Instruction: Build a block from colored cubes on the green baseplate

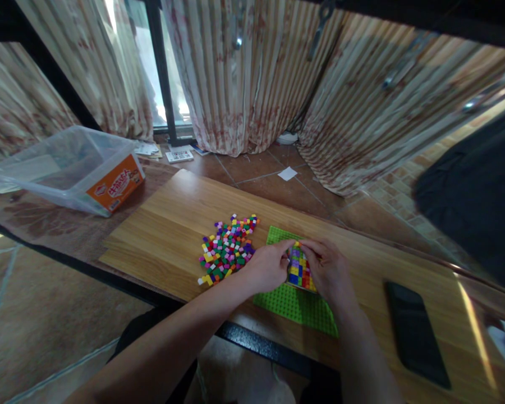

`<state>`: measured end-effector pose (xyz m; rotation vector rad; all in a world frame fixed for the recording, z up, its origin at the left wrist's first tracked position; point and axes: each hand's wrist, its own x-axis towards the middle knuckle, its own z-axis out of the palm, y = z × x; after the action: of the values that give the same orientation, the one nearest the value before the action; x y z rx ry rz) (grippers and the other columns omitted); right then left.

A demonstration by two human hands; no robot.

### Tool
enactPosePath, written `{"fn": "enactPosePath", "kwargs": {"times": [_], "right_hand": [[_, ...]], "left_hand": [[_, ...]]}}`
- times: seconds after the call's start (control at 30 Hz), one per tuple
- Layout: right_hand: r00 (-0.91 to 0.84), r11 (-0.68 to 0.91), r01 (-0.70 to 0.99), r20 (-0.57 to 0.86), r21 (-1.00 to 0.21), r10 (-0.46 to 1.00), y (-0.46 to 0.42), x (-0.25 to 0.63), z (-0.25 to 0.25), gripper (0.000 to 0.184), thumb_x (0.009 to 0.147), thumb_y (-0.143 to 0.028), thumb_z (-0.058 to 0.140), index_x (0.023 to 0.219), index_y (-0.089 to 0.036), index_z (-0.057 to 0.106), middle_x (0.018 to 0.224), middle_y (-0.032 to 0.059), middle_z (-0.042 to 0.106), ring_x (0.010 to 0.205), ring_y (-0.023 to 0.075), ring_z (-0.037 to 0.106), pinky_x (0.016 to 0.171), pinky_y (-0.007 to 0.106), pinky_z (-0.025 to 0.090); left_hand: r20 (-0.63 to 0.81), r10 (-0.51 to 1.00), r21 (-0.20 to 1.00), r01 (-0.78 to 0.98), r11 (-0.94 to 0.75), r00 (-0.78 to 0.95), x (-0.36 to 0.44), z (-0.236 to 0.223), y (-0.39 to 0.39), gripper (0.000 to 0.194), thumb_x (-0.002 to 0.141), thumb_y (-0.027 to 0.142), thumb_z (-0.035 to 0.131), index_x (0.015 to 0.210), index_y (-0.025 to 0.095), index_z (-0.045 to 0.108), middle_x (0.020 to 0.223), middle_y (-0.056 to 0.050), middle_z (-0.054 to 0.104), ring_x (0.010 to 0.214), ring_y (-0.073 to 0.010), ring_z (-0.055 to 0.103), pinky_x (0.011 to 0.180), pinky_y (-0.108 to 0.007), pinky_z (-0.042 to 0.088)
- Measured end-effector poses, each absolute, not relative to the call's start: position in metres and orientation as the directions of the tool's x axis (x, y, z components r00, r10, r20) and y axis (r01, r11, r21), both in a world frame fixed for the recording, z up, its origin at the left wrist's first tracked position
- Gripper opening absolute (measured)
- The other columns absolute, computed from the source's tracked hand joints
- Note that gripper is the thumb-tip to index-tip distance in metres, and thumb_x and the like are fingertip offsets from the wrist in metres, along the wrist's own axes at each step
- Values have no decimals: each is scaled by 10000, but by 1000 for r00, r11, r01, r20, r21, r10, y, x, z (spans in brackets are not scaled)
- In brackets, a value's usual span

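Observation:
A green studded baseplate (pixel 292 306) lies on the wooden table (pixel 172 235). On it stands a small block of stacked bricks in many colours (pixel 299 268). My left hand (pixel 267 266) touches the block's left side with thumb and forefinger pinched at its top edge. My right hand (pixel 330 269) curls round the block's right side, fingertips on its top. A loose heap of small coloured bricks (pixel 227 247) lies just left of the baseplate, beside my left wrist.
A black phone (pixel 416 334) lies flat at the table's right. A clear plastic bin with an orange label (pixel 73 168) stands at the far left. Curtains (pixel 252 73) hang behind over a tiled floor. A dark shape (pixel 475 196) fills the right edge.

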<state>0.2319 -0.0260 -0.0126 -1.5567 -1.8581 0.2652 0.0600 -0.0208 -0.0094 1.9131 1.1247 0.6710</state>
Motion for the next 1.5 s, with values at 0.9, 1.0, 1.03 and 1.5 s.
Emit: {"fn": "enactPosePath", "kwargs": {"times": [0.9, 1.0, 1.03, 1.5], "right_hand": [[127, 218, 731, 442, -647, 888, -33, 228, -7, 262, 874, -363, 519, 976, -202, 699, 958, 85, 704, 903, 217, 644, 826, 398, 503], [58, 307, 708, 486, -635, 872, -37, 221, -2, 220, 879, -351, 537, 940, -222, 705, 951, 73, 697, 905, 206, 641, 827, 386, 506], [27, 328, 701, 483, -634, 875, -38, 218, -1, 209, 875, -355, 551, 935, -232, 708, 958, 68, 695, 910, 204, 639, 829, 384, 506], [16, 354, 661, 484, -662, 875, -41, 210, -2, 159, 863, -338, 594, 899, -256, 726, 959, 42, 677, 920, 191, 622, 831, 379, 501]], "left_hand": [[73, 956, 964, 227, -141, 286, 57, -13, -13, 395, 811, 94, 537, 1197, 124, 611, 920, -87, 732, 839, -193, 679, 843, -376, 550], [58, 970, 997, 42, -70, 237, 59, -17, -9, 398, 791, 60, 552, 1180, 118, 609, 930, -92, 731, 804, -173, 685, 813, -356, 564], [52, 971, 999, -10, -51, 233, 60, -17, -9, 397, 788, 57, 558, 1177, 115, 607, 937, -94, 731, 806, -171, 687, 814, -354, 565], [50, 965, 992, -123, -18, 257, 63, -18, -10, 402, 788, 67, 579, 1184, 126, 608, 1019, -105, 728, 855, -175, 695, 845, -358, 564]]}}
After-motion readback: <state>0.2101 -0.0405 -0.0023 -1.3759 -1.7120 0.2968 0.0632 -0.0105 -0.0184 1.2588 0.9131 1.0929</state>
